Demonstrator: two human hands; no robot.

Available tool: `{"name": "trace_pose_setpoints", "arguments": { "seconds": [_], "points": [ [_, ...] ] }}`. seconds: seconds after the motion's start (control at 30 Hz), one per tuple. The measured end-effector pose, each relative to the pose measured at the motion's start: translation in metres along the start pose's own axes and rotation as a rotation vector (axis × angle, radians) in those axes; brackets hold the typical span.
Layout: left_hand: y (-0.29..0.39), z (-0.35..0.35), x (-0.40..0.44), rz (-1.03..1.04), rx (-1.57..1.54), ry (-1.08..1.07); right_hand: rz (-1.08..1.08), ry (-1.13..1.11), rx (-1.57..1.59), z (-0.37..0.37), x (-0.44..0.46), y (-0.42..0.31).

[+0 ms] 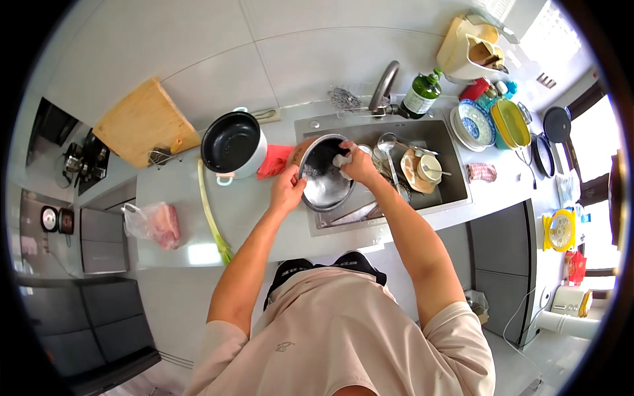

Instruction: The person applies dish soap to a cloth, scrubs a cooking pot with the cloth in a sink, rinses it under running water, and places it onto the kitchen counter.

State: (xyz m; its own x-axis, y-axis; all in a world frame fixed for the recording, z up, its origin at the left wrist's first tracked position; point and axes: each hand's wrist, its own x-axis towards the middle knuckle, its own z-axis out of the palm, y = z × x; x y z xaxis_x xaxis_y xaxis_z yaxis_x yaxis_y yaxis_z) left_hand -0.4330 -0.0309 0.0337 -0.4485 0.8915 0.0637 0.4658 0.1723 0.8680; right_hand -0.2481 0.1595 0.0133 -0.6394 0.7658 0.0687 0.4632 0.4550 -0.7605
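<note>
A round, handleless metal pot (328, 188) with a shiny grey inside, like a rice cooker's inner pot, is tilted toward me over the left part of the sink (456, 168). My left hand (288, 189) grips its near left rim, thumb on the inner side. At the opposite rim, my right hand (358, 165) is closed on a crumpled white wad (342, 162), pressed near the pot's inner wall; whether it is cloth or paper I cannot tell. Several dishes lie in the sink, among them a ladle (387, 142), a white bowl (430, 167) and a plate (413, 175).
Left of the sink are a white pot (251, 158) with a black inside, a red bag (274, 162), a long green onion (211, 208) and bagged meat (165, 224). The faucet (384, 86) and a green bottle (422, 94) stand behind; stacked bowls (475, 124) are to the right.
</note>
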Motion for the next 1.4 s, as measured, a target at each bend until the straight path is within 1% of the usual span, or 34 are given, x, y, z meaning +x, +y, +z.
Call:
{"name": "trace_pose_setpoints", "arguments": {
  "seconds": [0.03,0.07,0.1,0.13,0.17,0.2,0.27,0.3,0.37,0.5,0.6,0.67,0.73,0.8,0.9,1.0,1.07,1.1,1.13,1.17,1.2,1.27,1.3,1.33,1.4],
  "points": [
    [0.013,0.005,0.0,0.035,0.077,0.049,0.047,-0.007,0.005,-0.008,-0.004,-0.003],
    [0.026,0.006,0.001,0.037,0.08,0.041,0.092,-0.014,0.009,-0.017,-0.008,-0.006],
    [0.034,0.007,0.001,0.111,0.115,0.046,0.044,0.039,0.0,-0.012,-0.007,0.012],
    [0.039,0.008,0.002,0.185,0.151,0.054,0.046,0.041,0.004,-0.012,-0.007,0.019],
    [0.044,0.008,0.002,0.243,0.184,0.058,0.056,0.146,0.061,-0.012,-0.007,0.025],
    [0.048,0.009,0.001,0.244,0.186,0.057,0.065,0.25,0.118,-0.015,-0.008,0.026],
    [0.054,0.013,-0.002,0.362,0.275,0.053,0.058,0.234,0.108,-0.026,-0.013,0.031],
    [0.058,0.016,-0.004,0.362,0.275,0.051,0.085,0.207,0.107,-0.037,-0.019,0.021],
    [0.064,0.022,-0.01,0.498,0.37,0.049,0.109,0.155,0.13,-0.048,-0.027,0.021],
    [0.075,0.033,-0.02,0.496,0.397,0.04,0.037,0.175,0.1,-0.056,-0.044,0.025],
    [0.08,0.039,-0.022,0.537,0.424,0.053,0.001,0.186,0.186,-0.06,-0.049,0.03],
    [0.08,0.044,-0.024,0.541,0.458,0.064,-0.077,0.25,0.158,-0.055,-0.05,0.044],
    [0.078,0.049,-0.025,0.543,0.472,0.059,-0.036,0.222,0.195,-0.059,-0.056,0.044],
    [0.073,0.052,-0.025,0.552,0.486,0.051,-0.098,0.304,0.129,-0.06,-0.057,0.044],
    [0.068,0.059,-0.02,0.569,0.514,0.036,-0.042,0.287,0.155,-0.065,-0.06,0.047],
    [0.064,0.064,-0.015,0.563,0.52,0.037,-0.001,0.298,0.11,-0.063,-0.058,0.049],
    [0.063,0.069,-0.009,0.522,0.406,0.091,0.032,0.288,0.131,-0.062,-0.052,0.053],
    [0.058,0.072,-0.006,0.529,0.396,0.088,0.085,0.268,0.14,-0.062,-0.05,0.051],
    [0.047,0.078,-0.003,0.412,0.322,0.118,0.138,0.249,0.147,-0.06,-0.046,0.052],
    [0.037,0.084,0.0,0.293,0.248,0.145,0.124,0.259,0.167,-0.058,-0.044,0.052],
    [0.023,0.091,0.003,0.3,0.235,0.144,0.2,0.251,0.179,-0.054,-0.043,0.05],
    [-0.018,0.109,0.007,0.021,-0.02,0.033,0.226,0.141,0.086,-0.037,-0.038,0.071],
    [-0.049,0.126,0.009,-0.131,-0.202,-0.01,0.236,0.088,0.057,-0.03,-0.04,0.076],
    [-0.05,0.13,0.009,-0.135,-0.216,-0.014,0.276,0.057,0.063,-0.02,-0.041,0.084],
    [-0.055,0.144,0.012,-0.506,-0.557,0.002,0.225,0.073,-0.005,-0.002,-0.043,0.096]
  ]
}}
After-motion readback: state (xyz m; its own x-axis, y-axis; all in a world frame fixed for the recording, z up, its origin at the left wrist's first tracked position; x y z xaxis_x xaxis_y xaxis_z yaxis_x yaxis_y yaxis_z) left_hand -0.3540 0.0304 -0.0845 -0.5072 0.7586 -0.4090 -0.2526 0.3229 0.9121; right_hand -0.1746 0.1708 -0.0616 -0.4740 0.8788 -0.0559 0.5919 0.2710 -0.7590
